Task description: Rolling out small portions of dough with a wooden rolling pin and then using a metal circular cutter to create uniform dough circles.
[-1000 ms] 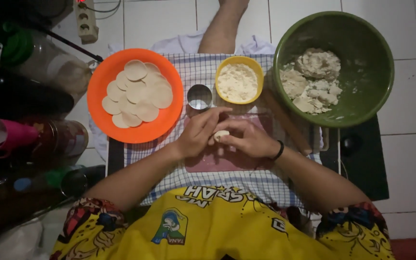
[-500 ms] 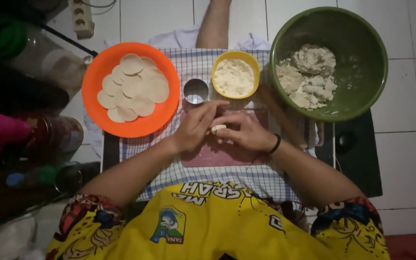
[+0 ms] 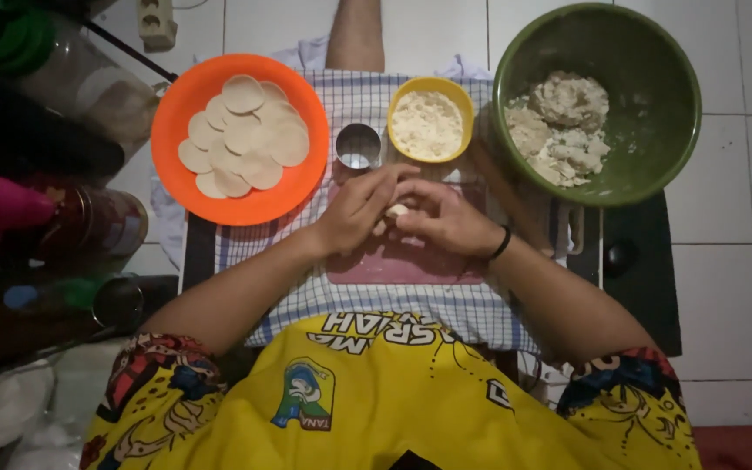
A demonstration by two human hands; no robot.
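My left hand and my right hand meet over a pink board, both pinching a small pale lump of dough between the fingertips. The board lies on a blue-checked cloth. Just beyond my hands stand a small round metal cutter and a yellow bowl of flour. An orange plate at the left holds several flat round dough discs. A large green bowl at the right holds rough dough pieces.
A wooden rolling pin lies between the board and the green bowl. Bottles, jars and a pink cup crowd the left side. A power strip lies on the white floor tiles at the top. A dark mat is at right.
My hands stay together on the dough lump, the fingers shifting slightly around it. The view has drifted a little; nothing else has moved.
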